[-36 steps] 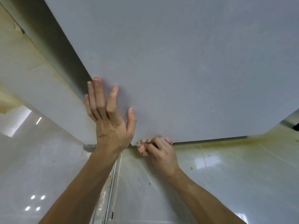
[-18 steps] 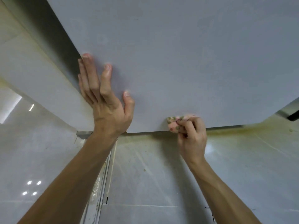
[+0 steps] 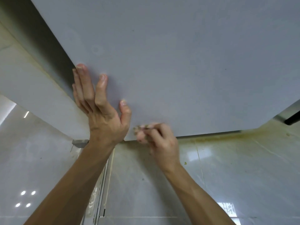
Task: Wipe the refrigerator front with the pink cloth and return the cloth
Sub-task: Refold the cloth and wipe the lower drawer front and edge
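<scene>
The grey refrigerator front [image 3: 178, 62] fills the upper part of the head view, its bottom edge just above the floor. My left hand [image 3: 100, 109] lies flat against the door near its left edge, fingers straight. My right hand [image 3: 160, 142] is curled round the bunched pink cloth [image 3: 141, 130] and holds it against the door's bottom edge, close to my left thumb. Most of the cloth is hidden inside my fingers.
Glossy pale floor tiles [image 3: 227, 184] lie below the door, with a yellowish stain [image 3: 227, 136] along the fridge's base. A pale wall or cabinet side [image 3: 32, 82] stands left of the fridge. A metal floor strip [image 3: 102, 192] runs between my arms. A dark bar [image 3: 292, 119] shows at far right.
My right hand with the cloth has slid left along the door's bottom edge, back toward my left hand, after moving right half a second before. My left hand stays pressed on the door.
</scene>
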